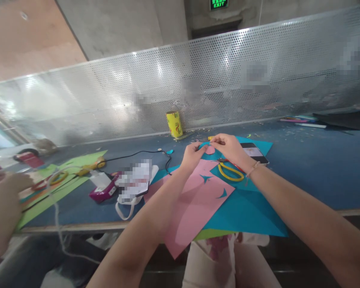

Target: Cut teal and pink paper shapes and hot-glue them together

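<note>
My left hand (193, 154) and my right hand (226, 145) are close together above the table, fingers pinched on the edges of a small blue paper piece (217, 154). A round pink paper piece (210, 150) shows against it; whether it is stuck on I cannot tell. Just below my right hand lie scissors (228, 176) with yellow and red handles. Under my forearms are a pink paper sheet (195, 196) with cut-out holes and a large blue paper sheet (249, 212). A phone (255, 152) with a lit screen lies beside my right wrist.
A yellow cylinder (174, 125) stands by the perforated metal screen (108, 100). Left are a purple box (105, 192), a white-strapped item (136, 184), cables and green paper (75, 182). Another person's hand (6, 196) is at far left. Pens (300, 119) and black sheets (343, 120) lie right.
</note>
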{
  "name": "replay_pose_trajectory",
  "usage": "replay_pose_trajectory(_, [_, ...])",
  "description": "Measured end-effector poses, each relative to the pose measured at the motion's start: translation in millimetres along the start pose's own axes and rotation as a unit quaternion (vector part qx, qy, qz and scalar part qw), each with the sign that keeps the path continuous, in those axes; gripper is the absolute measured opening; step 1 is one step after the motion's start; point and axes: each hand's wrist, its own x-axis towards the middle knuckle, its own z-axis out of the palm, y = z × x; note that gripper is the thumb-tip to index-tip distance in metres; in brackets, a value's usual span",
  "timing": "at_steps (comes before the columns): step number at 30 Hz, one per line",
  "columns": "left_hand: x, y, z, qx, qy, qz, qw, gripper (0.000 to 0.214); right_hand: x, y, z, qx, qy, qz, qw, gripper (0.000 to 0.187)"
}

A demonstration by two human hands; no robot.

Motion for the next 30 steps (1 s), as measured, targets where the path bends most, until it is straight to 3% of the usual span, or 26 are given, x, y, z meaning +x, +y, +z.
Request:
replay_pose_trajectory(11, [2,-7,-1.4,-0.052,-0.011,-0.016,0.998,0.019,-1,5,2,0.025,-0.006,-0.001,1.0,0.008])
replay_pose_trajectory(16, [3,-7,1.0,-0.107,0.024,-0.073,0.991,0.023,1,10,0,-0.004,-0.006,0.01,1.0,0.007])
replay_pose_trajectory(21, [-5,11,3.2,-0.279,-0.009,-0.198,0.94,0.022,2,12,0,-0.032,-0.006,0.015,0.999,0.006])
replay_pose_trajectory(25, [-5,16,0.3,-0.347,-0.047,-0.3,0.887,0.037,3,12,0,-0.034,-0.008,0.016,0.999,0.006])
replay_pose_trajectory(30, [0,6,0.3,-0.319,-0.041,-0.308,0.896,0.019,5,17,0,0.074,-0.009,0.091,0.993,0.009])
